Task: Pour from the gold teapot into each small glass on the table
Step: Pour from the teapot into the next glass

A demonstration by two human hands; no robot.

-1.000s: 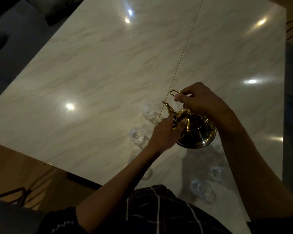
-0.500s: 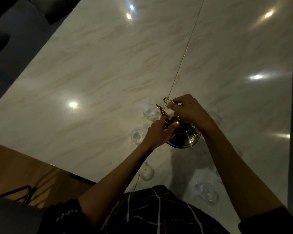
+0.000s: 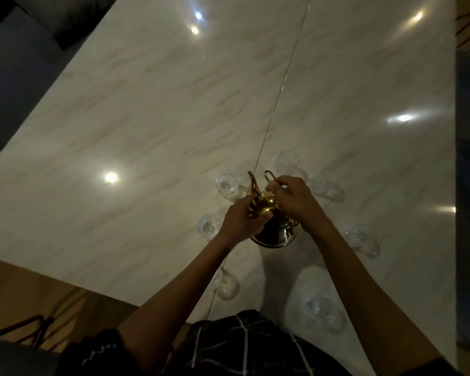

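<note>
Head view | near bench point(image 3: 147, 131) edge: two small glasses point(image 3: 324, 312) | mid: left hand point(image 3: 242, 217) curls around gold teapot point(image 3: 276, 232) body, right hand point(image 3: 293, 199) grips its wire handle, pot tipped, spout over a glass point(image 3: 227, 183) | far: more glasses beside the pot

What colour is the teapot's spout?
Shiny gold, matching the round metal teapot's curved spout; the head view, the only one, shows it.
</note>
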